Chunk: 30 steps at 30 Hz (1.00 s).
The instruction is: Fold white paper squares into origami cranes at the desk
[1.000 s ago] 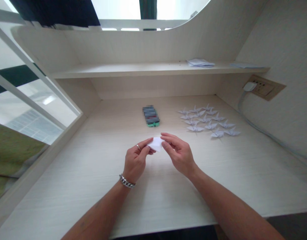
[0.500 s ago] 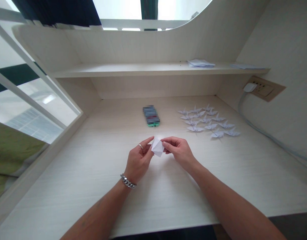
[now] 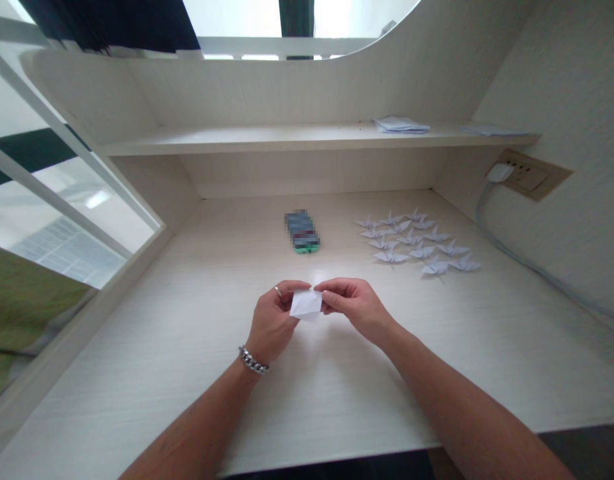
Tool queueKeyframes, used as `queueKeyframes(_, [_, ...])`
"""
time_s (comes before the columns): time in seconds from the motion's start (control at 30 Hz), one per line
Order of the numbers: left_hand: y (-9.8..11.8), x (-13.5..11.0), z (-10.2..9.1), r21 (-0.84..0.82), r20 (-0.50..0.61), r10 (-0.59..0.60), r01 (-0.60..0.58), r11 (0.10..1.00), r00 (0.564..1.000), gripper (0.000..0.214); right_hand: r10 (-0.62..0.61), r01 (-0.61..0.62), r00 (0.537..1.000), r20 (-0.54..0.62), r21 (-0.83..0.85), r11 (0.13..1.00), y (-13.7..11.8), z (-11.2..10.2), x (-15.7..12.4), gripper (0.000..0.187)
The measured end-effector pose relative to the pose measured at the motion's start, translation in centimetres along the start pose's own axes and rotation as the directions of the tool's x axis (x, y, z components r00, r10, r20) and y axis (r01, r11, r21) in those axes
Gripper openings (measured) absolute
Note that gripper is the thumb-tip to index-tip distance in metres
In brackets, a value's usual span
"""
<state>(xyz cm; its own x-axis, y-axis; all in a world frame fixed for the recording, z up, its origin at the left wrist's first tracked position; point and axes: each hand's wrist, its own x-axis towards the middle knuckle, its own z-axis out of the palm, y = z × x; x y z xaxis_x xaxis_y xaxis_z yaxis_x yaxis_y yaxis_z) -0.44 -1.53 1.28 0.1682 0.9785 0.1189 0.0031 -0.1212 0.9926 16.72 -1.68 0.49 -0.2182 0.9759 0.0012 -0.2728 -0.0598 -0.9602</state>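
A small folded piece of white paper (image 3: 305,304) is held up over the desk between both hands. My left hand (image 3: 274,320), with a ring and a chain bracelet, pinches its left side. At its right edge, the thumb and fingers of my right hand (image 3: 354,303) are closed on the paper. The far fingers of both hands are partly hidden. Beyond the right hand, several white paper cranes (image 3: 411,239) stand in loose rows. Straight ahead lies a blurred, dark blue item (image 3: 301,230) with a green end.
The pale desk (image 3: 197,413) runs back to a raised shelf (image 3: 267,140). Folded white paper (image 3: 401,125) rests on that shelf. A white plug sits in the wall socket (image 3: 531,175), its grey cable (image 3: 527,263) trailing along the right side. White rails frame the left.
The folded paper has turned from a pointed, upright position to a flatter one and shifted slightly left. My left fingers have dropped a little; the right fingers still grip its edge.
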Motion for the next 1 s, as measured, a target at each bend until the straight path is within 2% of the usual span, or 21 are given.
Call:
queueKeyframes(0.37, [0.3,-0.5,0.5,0.079,-0.069,0.005,0.000,0.997,0.998,0.013,0.022,-0.022,1.000,0.010,-0.034,0.999,-0.1,0.1,-0.1,0.028])
queueKeyframes(0.53, [0.5,-0.5,0.7,0.100,-0.059,-0.026,0.032,0.995,0.998,0.030,0.055,-0.055,0.998,0.005,-0.002,0.998,-0.1,0.2,-0.1,0.027])
queueKeyframes(0.67, [0.8,-0.4,0.7,-0.004,0.010,-0.081,0.081,0.997,0.997,0.031,0.080,-0.079,0.996,-0.026,0.037,0.996,0.0,0.1,0.1,0.028])
queueKeyframes(0.73, [0.8,-0.4,0.7,-0.058,0.024,-0.101,0.102,0.993,0.995,0.026,0.065,-0.065,0.996,-0.059,0.005,0.998,0.1,0.1,0.1,0.029])
queueKeyframes(0.8, [0.7,-0.3,0.7,-0.053,-0.013,-0.118,0.117,0.992,0.993,0.026,-0.008,-0.004,0.993,-0.117,-0.103,0.995,0.0,0.0,0.1,0.029])
queueKeyframes(0.87, [0.4,-0.2,0.7,0.020,-0.085,-0.105,0.108,0.994,0.991,0.024,-0.148,0.101,0.976,-0.158,-0.269,0.958,-0.1,0.2,-0.2,0.030])
queueKeyframes(0.93, [0.2,-0.2,0.5,0.168,-0.161,-0.036,0.063,0.984,0.986,0.018,-0.306,0.219,0.944,-0.125,-0.456,0.863,-0.3,0.6,-0.7,0.029])
queueKeyframes(1.0, [-0.1,-0.3,0.4,0.345,-0.199,0.072,0.001,0.938,0.977,0.016,-0.436,0.326,0.900,-0.014,-0.644,0.693,-0.4,1.1,-1.3,0.029])
